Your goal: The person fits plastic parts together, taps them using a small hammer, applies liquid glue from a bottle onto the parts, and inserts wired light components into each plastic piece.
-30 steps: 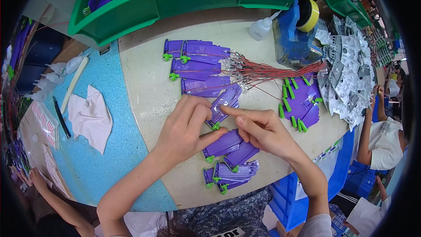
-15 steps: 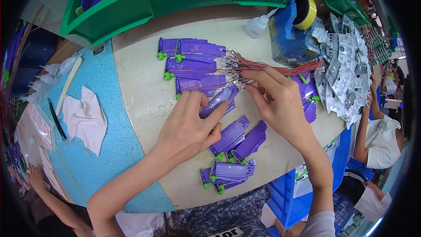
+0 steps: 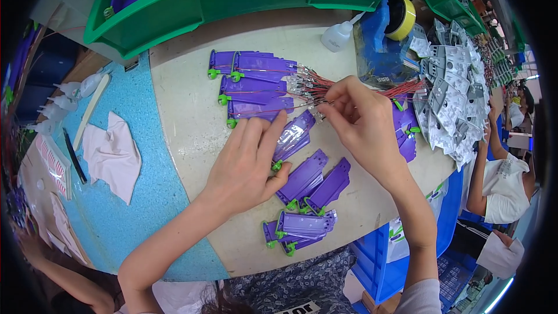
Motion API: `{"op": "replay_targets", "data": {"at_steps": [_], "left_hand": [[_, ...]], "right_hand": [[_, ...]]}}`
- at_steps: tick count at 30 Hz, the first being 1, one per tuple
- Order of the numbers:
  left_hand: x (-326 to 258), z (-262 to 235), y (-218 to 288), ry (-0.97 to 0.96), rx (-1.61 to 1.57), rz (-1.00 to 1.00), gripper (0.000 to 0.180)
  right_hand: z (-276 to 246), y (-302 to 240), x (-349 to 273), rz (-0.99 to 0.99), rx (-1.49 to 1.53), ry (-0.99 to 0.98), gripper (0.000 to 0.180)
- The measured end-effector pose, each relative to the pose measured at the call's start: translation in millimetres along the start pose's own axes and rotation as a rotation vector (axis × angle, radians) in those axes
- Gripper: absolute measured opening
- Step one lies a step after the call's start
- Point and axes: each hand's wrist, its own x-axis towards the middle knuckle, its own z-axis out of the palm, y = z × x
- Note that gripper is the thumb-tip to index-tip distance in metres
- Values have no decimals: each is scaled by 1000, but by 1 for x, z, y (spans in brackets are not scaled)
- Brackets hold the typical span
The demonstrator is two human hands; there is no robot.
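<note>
My left hand point(image 3: 247, 154) lies with its index finger stretched over the edge of a wired purple plastic piece point(image 3: 258, 107), thumb apart. Between that thumb and finger is another purple piece point(image 3: 295, 135) with a shiny clear surface and a green end. My right hand point(image 3: 363, 125) pinches at the silver-tipped end of a thin red wire, its fingertips partly hiding it. Beside them fans a bundle of red wires point(image 3: 317, 84) with silver ends. Wired purple pieces point(image 3: 261, 64) with green ends lie in a stack to the left of the bundle.
More purple pieces point(image 3: 305, 179) lie nearer me. A pile of grey plastic parts point(image 3: 456, 81) stands at right, by a tape dispenser point(image 3: 375, 40) and a white squeeze bottle point(image 3: 337, 36). A green bin point(image 3: 250, 0) borders the back. A pale cloth point(image 3: 113, 157) lies left.
My left thumb has come off the shiny purple piece, which now lies flatter, and the index finger has moved up. My right hand has shifted slightly left, fingers more curled.
</note>
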Motion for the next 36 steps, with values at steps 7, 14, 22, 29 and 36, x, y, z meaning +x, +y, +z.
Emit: {"op": "replay_targets", "data": {"at_steps": [7,14,22,29,36], "left_hand": [[-11,4,-3,205,-210,-43,69],[-14,6,-3,251,-325,-51,56],[-31,-18,28,199,-135,91,33],[-27,-5,10,185,-64,28,29],[-5,2,8,283,-38,2,32]], "right_hand": [[15,-33,28,124,28,-492,9],[43,-46,-2,225,258,-440,6],[6,8,47,-125,-70,190,8],[29,15,63,-304,-279,122,3],[-46,-51,14,-457,107,355,31]]}}
